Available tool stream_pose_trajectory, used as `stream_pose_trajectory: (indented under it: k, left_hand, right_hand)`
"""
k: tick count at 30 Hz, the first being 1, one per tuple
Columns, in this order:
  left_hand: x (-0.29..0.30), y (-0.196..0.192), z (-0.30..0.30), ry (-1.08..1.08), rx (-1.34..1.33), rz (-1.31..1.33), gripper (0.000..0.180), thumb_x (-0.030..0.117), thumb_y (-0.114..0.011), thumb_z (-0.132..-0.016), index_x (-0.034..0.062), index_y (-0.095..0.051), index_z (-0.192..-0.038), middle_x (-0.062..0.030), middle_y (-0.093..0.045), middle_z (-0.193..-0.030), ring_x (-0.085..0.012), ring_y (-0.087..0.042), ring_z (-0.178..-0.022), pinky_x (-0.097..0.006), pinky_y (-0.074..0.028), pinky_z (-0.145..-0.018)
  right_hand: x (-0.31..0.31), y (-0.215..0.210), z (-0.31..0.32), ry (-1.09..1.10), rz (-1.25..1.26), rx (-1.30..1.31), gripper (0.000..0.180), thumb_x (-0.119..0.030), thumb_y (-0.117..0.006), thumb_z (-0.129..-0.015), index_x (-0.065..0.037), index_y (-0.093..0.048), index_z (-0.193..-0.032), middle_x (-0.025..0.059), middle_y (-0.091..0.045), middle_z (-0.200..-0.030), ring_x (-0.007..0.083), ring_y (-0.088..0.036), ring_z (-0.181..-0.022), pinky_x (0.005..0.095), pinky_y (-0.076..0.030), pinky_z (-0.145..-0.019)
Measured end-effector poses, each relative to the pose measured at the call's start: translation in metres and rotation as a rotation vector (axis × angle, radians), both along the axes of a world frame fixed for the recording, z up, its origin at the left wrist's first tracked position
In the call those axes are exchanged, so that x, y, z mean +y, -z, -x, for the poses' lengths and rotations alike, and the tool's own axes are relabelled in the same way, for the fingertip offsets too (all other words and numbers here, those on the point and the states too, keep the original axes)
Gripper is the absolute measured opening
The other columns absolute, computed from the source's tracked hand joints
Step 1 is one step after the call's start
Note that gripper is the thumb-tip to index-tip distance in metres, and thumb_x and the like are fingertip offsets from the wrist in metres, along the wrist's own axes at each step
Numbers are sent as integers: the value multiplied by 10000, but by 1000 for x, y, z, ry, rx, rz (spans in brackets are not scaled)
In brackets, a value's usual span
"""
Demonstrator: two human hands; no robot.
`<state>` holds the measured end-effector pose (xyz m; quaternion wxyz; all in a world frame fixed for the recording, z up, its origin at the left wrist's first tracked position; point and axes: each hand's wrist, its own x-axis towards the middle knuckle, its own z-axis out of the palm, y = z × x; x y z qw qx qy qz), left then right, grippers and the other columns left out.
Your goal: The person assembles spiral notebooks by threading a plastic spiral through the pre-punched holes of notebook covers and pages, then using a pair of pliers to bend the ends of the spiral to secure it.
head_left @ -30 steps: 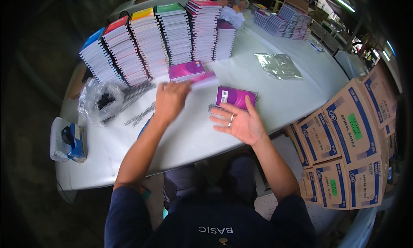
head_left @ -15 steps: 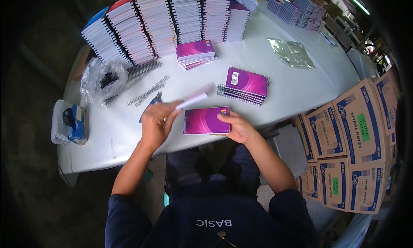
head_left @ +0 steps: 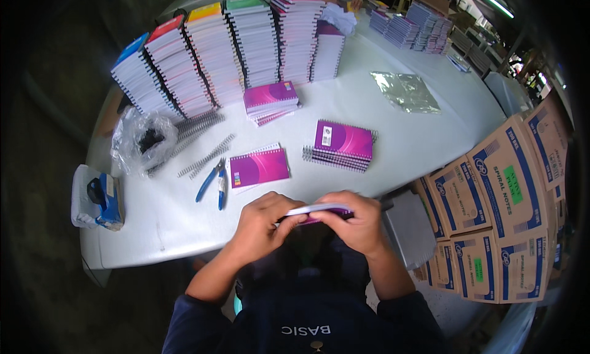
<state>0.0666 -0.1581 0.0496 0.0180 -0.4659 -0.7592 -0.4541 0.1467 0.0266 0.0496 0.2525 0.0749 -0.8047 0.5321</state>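
Note:
Both my hands hold one small purple notebook (head_left: 319,211) edge-on just off the near edge of the white table (head_left: 405,151). My left hand (head_left: 261,225) grips its left end and my right hand (head_left: 356,222) its right end. On the table in front lies a single purple notebook (head_left: 258,168) with its cover up. To the right sits a short stack of purple spiral-bound notebooks (head_left: 342,145). Another low pile of purple notebooks (head_left: 271,101) lies farther back.
Tall rows of stacked notebooks (head_left: 227,47) line the far side. Blue-handled pliers (head_left: 212,180), loose wire spirals (head_left: 206,154), a clear plastic bag (head_left: 141,139) and a blue tool on a pad (head_left: 101,197) lie at left. A foil sheet (head_left: 405,91) lies at right. Cardboard boxes (head_left: 491,200) stand beside the table.
I pulled a notebook off the table toward my body and now hold it edge-on in both hands. One purple notebook has been left lying flat by the pliers.

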Motion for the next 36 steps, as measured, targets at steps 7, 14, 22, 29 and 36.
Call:
stream_pose_trajectory:
  k: [7, 14, 22, 29, 36]
  left_hand:
    - [25, 19, -25, -206, -689, -897, 212, 82, -652, -874, 0, -609, -1066, -55, -640, -1017, -125, -583, -934, -278, -457, -843]
    - [-11, 74, 19, -274, -700, -335, 290, 42, -676, -822, 7, -532, -1072, -77, -605, -967, -173, -567, -914, -290, -432, -825]
    - [-41, 78, 61, -576, 261, 378, 316, 28, -620, -756, 62, -584, -1068, -156, -578, -1053, -350, -533, -1002, -429, -411, -855]
    - [-81, 63, 151, -785, 164, 627, 224, 271, -685, -772, 119, -687, -937, -108, -640, -967, -305, -597, -920, -414, -450, -793]
    - [-90, 28, 146, -812, 75, 281, 220, 186, -649, -808, 22, -651, -955, -135, -671, -881, -239, -652, -797, -349, -501, -704]
  right_hand:
    - [-10, 37, 6, -83, 562, -131, 150, -61, -751, -773, 14, -679, -882, 36, -662, -779, 93, -584, -711, 255, -455, -645]
    - [21, 61, 44, -115, -37, -155, 156, -25, -742, -751, 7, -680, -891, 76, -652, -790, 122, -591, -716, 254, -449, -641]
    - [6, 96, 59, -422, 308, -280, 257, -5, -628, -855, -19, -655, -1110, 49, -680, -1012, 87, -588, -898, 229, -467, -808]
    - [4, 89, 67, -445, 296, -278, 257, -15, -642, -848, 26, -645, -1101, 85, -681, -1023, 105, -597, -915, 235, -464, -841]
    - [5, 95, 69, -433, 378, -278, 270, -50, -627, -872, 20, -630, -1133, 80, -662, -1065, 111, -580, -969, 252, -453, -879]
